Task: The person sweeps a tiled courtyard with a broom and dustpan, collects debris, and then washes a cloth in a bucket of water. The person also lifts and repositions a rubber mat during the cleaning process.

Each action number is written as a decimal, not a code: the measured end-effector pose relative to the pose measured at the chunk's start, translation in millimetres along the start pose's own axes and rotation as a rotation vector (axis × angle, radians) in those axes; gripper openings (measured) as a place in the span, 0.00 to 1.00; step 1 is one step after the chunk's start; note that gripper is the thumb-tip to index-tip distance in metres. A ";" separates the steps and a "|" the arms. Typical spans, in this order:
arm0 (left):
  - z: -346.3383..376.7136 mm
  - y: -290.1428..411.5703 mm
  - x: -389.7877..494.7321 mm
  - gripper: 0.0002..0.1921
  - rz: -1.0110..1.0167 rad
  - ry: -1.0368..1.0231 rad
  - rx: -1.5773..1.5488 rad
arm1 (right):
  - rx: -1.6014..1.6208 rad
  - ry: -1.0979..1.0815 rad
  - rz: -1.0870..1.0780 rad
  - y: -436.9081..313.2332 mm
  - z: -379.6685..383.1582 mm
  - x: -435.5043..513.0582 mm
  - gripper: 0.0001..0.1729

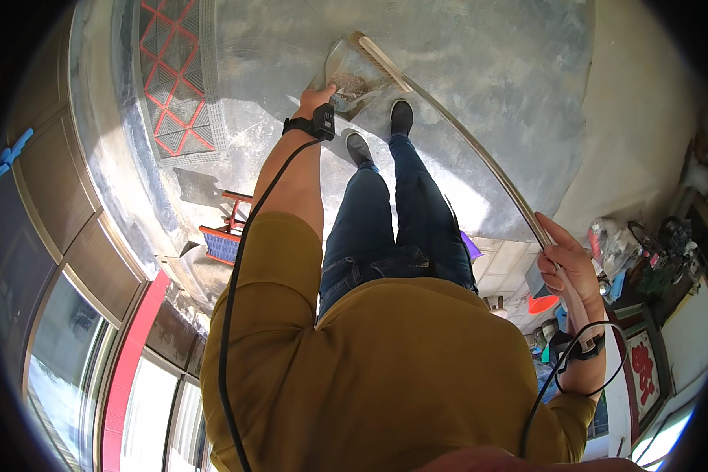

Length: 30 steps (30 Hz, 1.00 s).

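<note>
My left hand (315, 100) is closed around the handle side of a metal dustpan (343, 62), which lies low over the concrete floor in front of my feet. A heap of brownish debris (351, 86) sits in the pan. My right hand (569, 262) grips the long pole (484, 150) of a broom, out to my right. The broom head (383, 62), pale with short bristles, slants along the right side of the dustpan. How the pan's handle runs under my left fingers is partly hidden.
A grey and red patterned mat (174, 76) lies at the left. Below it stands a small red-framed chair (221, 243) by the wall. On the right are plastic bags (613, 248), an orange-red container (543, 304) and cluttered items. Black cables run from both wrists.
</note>
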State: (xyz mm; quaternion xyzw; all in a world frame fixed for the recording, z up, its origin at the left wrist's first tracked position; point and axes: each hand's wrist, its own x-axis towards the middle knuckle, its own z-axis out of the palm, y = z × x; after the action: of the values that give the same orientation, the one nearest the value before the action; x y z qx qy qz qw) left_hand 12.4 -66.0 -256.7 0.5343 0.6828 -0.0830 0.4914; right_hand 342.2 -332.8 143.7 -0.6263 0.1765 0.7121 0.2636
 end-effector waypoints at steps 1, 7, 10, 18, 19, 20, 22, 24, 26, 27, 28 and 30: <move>-0.6 -1.8 -7.0 0.31 0.054 0.027 0.017 | 0.028 0.003 -0.041 9.5 -1.6 -2.5 0.31; -28.2 -18.5 -42.4 0.29 -0.034 -0.075 -0.131 | 0.068 0.116 -0.249 78.6 -21.5 21.4 0.29; -54.1 -40.8 -52.2 0.23 -0.138 -0.044 -0.178 | 0.378 -0.003 -0.262 119.9 -37.7 50.8 0.22; -104.1 -143.9 -101.4 0.07 -0.341 -0.002 -0.695 | 1.075 -0.144 -0.277 202.7 -58.1 67.6 0.06; -111.0 -161.8 -113.4 0.08 -0.230 -0.040 -0.569 | 1.152 -0.127 -0.287 211.6 -59.8 69.9 0.05; -115.4 -176.7 -124.9 0.12 -0.117 -0.068 -0.437 | 1.233 -0.209 -0.297 222.3 -61.8 73.4 0.05; -127.3 -186.0 -132.7 0.14 -0.478 0.038 -0.902 | 1.441 -0.128 -0.330 248.7 -64.4 86.1 0.06; -140.1 -198.1 -159.0 0.15 -0.530 0.080 -0.931 | 1.659 -0.085 -0.266 275.1 -73.2 95.7 0.06; -150.4 -211.3 -194.2 0.11 -0.029 -0.019 -0.273 | 1.645 -0.050 -0.302 305.4 -75.7 103.7 0.06; -157.3 -220.3 -212.8 0.10 0.201 -0.033 0.068 | 1.609 0.029 -0.316 317.5 -77.5 106.9 0.06; -165.3 -222.8 -220.0 0.14 0.291 -0.078 0.339 | 1.646 0.019 -0.324 329.2 -78.9 109.2 0.07; -174.0 -233.5 -229.5 0.18 0.475 -0.113 0.590 | 1.661 0.118 -0.338 344.6 -82.9 114.0 0.08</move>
State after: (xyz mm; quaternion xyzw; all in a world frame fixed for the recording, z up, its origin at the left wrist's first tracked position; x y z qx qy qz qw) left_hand -290.7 -200.6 -90.8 0.7907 0.4585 -0.1893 0.3588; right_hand 194.2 -638.7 -8.5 -0.2835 0.5596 0.2687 0.7310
